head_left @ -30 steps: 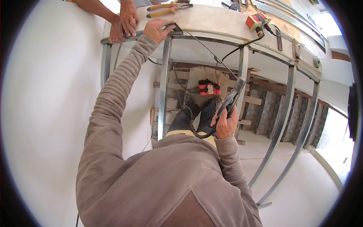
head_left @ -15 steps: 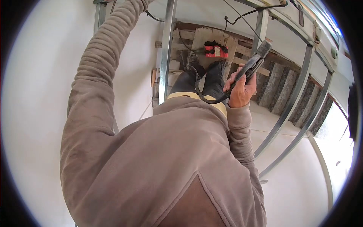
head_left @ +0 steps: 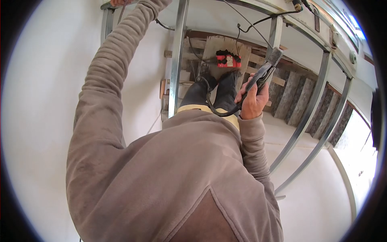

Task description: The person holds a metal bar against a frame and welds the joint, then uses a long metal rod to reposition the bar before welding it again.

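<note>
Right hand (head_left: 252,101) at right of centre, out in front of the body, fingers closed round the grip of a worn, dark electrode holder (head_left: 264,72). Holder tilted, head up and to the right, in front of the lower part of a metal post (head_left: 275,34). Thin rod (head_left: 248,22) runs from the holder's head up and left, past the top edge. Black lead (head_left: 217,113) loops below the hand, across the dark trousers (head_left: 225,90). Left arm in a brown sleeve (head_left: 109,60) reaches up to the top edge; left hand out of frame, so cannot tell whether it is wide, narrow or holding anything. Another person's hand (head_left: 119,2), cut off by the top edge, at the end of the metal frame (head_left: 251,5). Second upright (head_left: 177,60) stands between the sleeve and the trousers. Red box (head_left: 229,61), dark material over its top, on a pale board (head_left: 213,44) near the feet. Black cable (head_left: 258,21) crosses in front of the post, below the frame's top rail. Curved bars (head_left: 306,115) at right, grey patterned strips (head_left: 296,99) behind.
</note>
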Tool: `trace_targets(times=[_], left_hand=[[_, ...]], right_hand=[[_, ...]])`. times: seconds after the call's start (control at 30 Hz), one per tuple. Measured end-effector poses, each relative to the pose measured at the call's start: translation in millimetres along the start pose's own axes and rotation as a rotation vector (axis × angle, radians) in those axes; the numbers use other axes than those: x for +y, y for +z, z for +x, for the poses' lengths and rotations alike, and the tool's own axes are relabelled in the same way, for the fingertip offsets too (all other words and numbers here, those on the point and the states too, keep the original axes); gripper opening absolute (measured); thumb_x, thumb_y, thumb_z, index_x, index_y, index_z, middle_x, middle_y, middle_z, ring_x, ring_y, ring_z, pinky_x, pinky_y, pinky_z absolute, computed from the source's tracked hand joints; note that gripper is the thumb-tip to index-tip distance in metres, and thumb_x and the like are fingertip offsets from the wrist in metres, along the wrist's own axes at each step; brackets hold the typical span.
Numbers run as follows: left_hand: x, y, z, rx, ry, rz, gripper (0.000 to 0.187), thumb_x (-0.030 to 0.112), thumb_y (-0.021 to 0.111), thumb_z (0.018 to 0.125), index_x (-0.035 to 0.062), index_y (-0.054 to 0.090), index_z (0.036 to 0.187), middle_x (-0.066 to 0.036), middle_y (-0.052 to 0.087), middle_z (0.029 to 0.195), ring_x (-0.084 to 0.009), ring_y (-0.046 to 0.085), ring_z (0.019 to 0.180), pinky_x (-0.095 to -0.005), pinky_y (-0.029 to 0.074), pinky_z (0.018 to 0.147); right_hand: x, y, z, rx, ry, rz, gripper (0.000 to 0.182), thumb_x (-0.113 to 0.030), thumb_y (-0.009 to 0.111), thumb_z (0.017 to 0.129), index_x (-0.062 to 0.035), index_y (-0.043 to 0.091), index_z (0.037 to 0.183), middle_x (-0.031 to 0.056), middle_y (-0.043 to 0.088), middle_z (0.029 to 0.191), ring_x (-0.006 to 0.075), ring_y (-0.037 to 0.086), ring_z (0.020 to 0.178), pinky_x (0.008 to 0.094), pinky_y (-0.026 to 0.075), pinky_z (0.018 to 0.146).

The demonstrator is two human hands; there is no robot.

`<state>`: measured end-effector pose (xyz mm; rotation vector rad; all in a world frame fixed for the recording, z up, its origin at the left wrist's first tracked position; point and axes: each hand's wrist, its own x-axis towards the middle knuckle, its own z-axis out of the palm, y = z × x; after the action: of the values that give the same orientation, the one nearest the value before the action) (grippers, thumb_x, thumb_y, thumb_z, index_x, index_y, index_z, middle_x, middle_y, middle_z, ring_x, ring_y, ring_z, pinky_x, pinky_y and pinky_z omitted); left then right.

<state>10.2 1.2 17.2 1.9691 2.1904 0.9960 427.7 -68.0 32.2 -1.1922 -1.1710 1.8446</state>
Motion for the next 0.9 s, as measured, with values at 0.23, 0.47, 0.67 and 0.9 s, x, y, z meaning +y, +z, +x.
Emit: trace_targets(times=[0.23,0.47,0.67,0.9], left_hand=[[0,-1,0,-0.009,-0.003,0.016,0.020,0.013,0.074,0.086,0.0029,0.077,0.103,-0.012,0.077,0.102,-0.0250,0.071,0.093,-0.0351,0.054,0.087],[1,1,1,0.018,-0.009,-0.021,0.019,0.015,0.074,0.087,0.0030,0.077,0.100,-0.011,0.077,0.094,-0.0240,0.071,0.086,-0.0351,0.054,0.082],[0,-3,2,-0.041,-0.046,0.015,0.021,0.017,0.075,0.085,0.0033,0.077,0.100,-0.012,0.077,0.093,-0.0252,0.070,0.085,-0.0369,0.053,0.082],[-1,-7,5,-0.209,-0.146,0.065,0.032,0.023,0.074,0.088,0.0063,0.073,0.116,-0.013,0.074,0.112,-0.0290,0.067,0.106,-0.0413,0.049,0.095]], right_hand=[[-2,2,2,0.000,0.025,0.012,0.025,-0.020,0.048,0.106,0.0004,0.047,0.121,0.0072,0.052,0.072,0.0140,0.048,0.047,0.0289,0.045,0.042],[2,1,2,0.003,0.022,0.012,0.024,-0.019,0.047,0.106,0.0004,0.047,0.121,0.0071,0.052,0.072,0.0137,0.048,0.047,0.0284,0.044,0.042],[3,2,3,0.006,0.031,0.029,0.024,-0.020,0.047,0.106,-0.0008,0.048,0.120,0.0075,0.052,0.073,0.0136,0.047,0.047,0.0281,0.044,0.042],[1,3,4,0.003,0.052,0.055,0.018,-0.016,0.050,0.105,-0.0028,0.046,0.116,0.0063,0.054,0.080,0.0128,0.048,0.047,0.0275,0.044,0.042]])
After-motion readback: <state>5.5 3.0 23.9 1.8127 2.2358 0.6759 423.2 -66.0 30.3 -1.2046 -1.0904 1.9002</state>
